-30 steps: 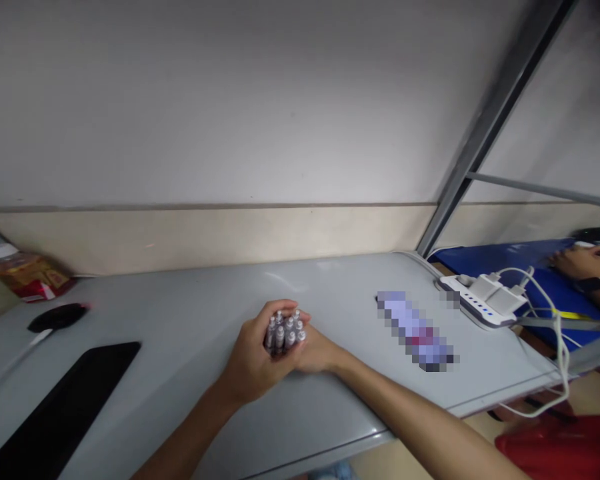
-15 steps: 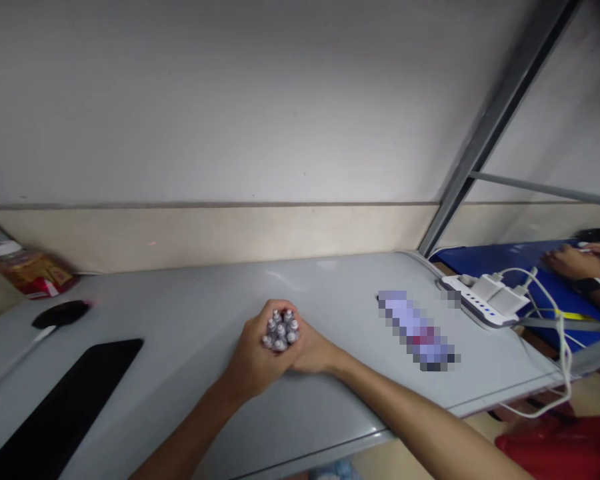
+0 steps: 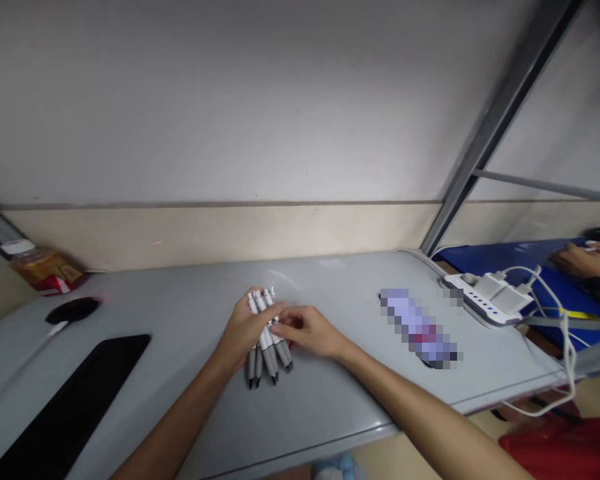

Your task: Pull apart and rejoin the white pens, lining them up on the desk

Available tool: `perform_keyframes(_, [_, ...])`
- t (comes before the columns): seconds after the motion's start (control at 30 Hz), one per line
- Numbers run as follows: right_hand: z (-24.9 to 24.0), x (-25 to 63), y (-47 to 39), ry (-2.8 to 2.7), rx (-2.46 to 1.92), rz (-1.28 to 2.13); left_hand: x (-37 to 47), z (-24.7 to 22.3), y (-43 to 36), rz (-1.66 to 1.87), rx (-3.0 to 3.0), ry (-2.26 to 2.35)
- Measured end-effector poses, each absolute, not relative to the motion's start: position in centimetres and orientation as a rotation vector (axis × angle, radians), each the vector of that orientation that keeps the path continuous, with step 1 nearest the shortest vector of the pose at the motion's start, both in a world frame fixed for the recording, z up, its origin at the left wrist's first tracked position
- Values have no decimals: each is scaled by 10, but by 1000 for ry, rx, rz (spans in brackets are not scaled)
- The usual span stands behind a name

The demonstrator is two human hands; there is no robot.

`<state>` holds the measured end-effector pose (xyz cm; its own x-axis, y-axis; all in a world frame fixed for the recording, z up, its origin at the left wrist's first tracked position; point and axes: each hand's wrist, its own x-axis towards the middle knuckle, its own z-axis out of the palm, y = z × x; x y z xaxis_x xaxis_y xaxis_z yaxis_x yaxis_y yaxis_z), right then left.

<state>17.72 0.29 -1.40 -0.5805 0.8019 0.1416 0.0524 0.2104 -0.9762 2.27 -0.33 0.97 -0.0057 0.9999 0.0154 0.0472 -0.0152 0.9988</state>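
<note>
Pens (image 3: 266, 339) tilted in left hand (image 3: 240, 331): slim white barrels, tapered grey grips (image 3: 271, 361).

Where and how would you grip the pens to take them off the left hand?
Probably by the grey lower sections of the pens, coming from the near side and closing across the fan. The left hand covers part of the white barrels, while the grey ends protrude toward the near edge of the desk. They splay, so squeeze sideways.
</note>
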Motion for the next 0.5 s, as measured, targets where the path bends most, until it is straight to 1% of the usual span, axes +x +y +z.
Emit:
perform_keyframes(0.17, [-20,178,7,-1750,-779,1625,22,6,-2,1102,1139,1199])
perform_keyframes(0.33, [-20,178,7,-1560,-772,1791,18,1,3,1122,1115,1212])
perform_keyframes(0.5, [-13,182,9,-1438,-882,1718,2,-1,12,1094,1355,1493])
